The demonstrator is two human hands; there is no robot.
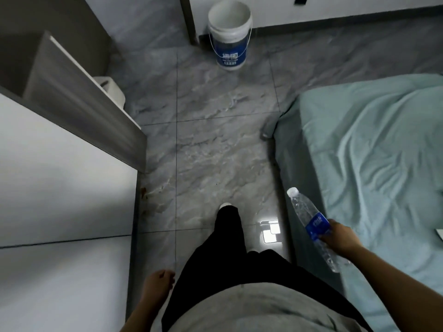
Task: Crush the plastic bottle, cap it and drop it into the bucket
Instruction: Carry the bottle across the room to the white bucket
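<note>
Nearest the lens, the person's grey shirt front fills the bottom of the view, with black trouser legs stepping out over the grey marbled floor tiles. Alongside on the right runs the bed with a rumpled pale green sheet, and on the left a white cabinet with a grey open door.

Well ahead, by the far wall, stands the white plastic bucket with a blue label and wire handle. Its mouth faces up and open; what shows of the inside looks empty, though the bottom is out of sight.

Much smaller, the clear plastic water bottle with a blue label is in the right hand, fingers wrapped around its lower body, neck tilted forward and left. It looks uncrushed, its white cap on, and seems empty or nearly so.

The left hand hangs by the hip, fingers loosely curled, holding nothing.

Crushing appears to be the step ahead. To do it well, the cap should probably come off first so air can escape; then both hands could squeeze or twist the body flat, recap it while compressed, and only then carry it to the bucket.
</note>
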